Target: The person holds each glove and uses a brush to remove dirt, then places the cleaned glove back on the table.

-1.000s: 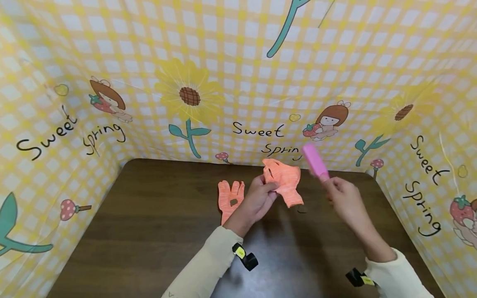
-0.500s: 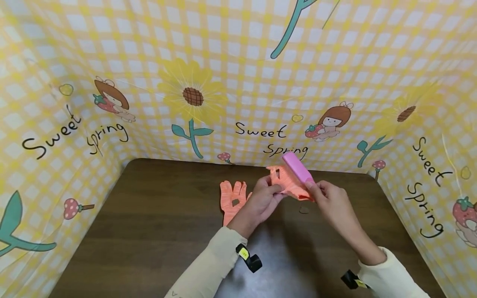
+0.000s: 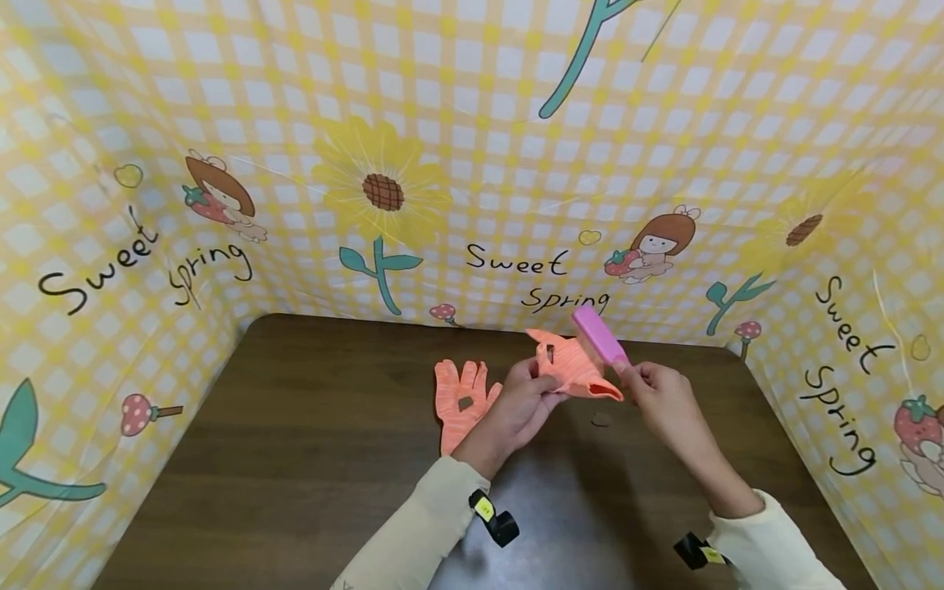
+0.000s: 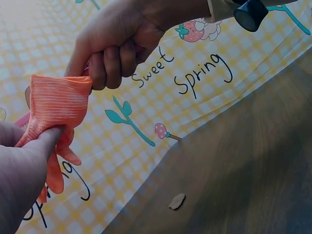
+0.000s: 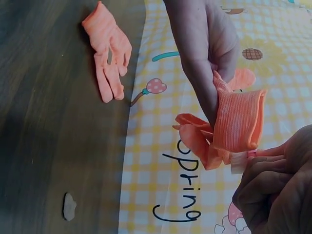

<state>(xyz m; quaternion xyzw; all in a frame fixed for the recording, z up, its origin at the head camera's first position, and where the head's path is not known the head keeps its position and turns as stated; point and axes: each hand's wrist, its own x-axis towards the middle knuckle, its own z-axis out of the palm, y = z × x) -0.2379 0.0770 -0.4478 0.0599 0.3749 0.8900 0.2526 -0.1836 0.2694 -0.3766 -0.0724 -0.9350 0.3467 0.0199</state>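
My left hand (image 3: 522,401) pinches an orange knit glove (image 3: 578,365) between thumb and fingers, above the far part of the table. The glove's cuff (image 5: 240,122) gapes toward the right, and its fingers dangle in both wrist views. My right hand (image 3: 660,397) grips the handle of a pink brush (image 3: 599,334), which lies slanted against the glove's upper side. Pale bristles (image 5: 238,163) show just below the cuff in the right wrist view. Another orange glove (image 3: 453,410) lies flat on the table beside my left forearm, a dark spot on its palm.
A small flat scrap (image 4: 177,201) lies on the dark wooden table (image 3: 295,459), below the held glove. Yellow checked cloth (image 3: 487,197) with printed flowers and lettering hangs behind the table and along both sides.
My right hand has come in leftward, bringing the brush from beside the glove onto it. The held glove has turned, its cuff swinging up to the right. The other glove stays put.
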